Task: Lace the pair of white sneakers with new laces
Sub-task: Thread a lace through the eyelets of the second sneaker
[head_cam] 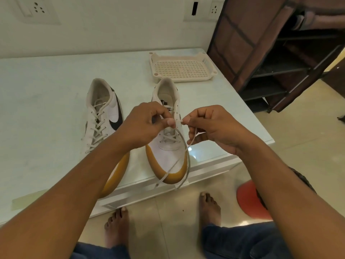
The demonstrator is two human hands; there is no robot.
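Two white sneakers with tan soles stand on a pale glass table (46, 101), toes toward me. The left sneaker (104, 113) is laced up its whole front. The right sneaker (168, 146) has a white lace (183, 146) crossed through its lower eyelets only. Above that shoe's tongue, my left hand (147, 124) pinches the lace between thumb and fingers. My right hand (211, 128) pinches the same lace a short way to the right. Two loose lengths of lace hang down past the toe and over the table's front edge.
A cream perforated plastic tray (183, 67) lies behind the right sneaker. A dark brown shoe rack (280, 53) stands right of the table. A red stool (250, 200) is under my right arm, and my bare feet are on the tiled floor.
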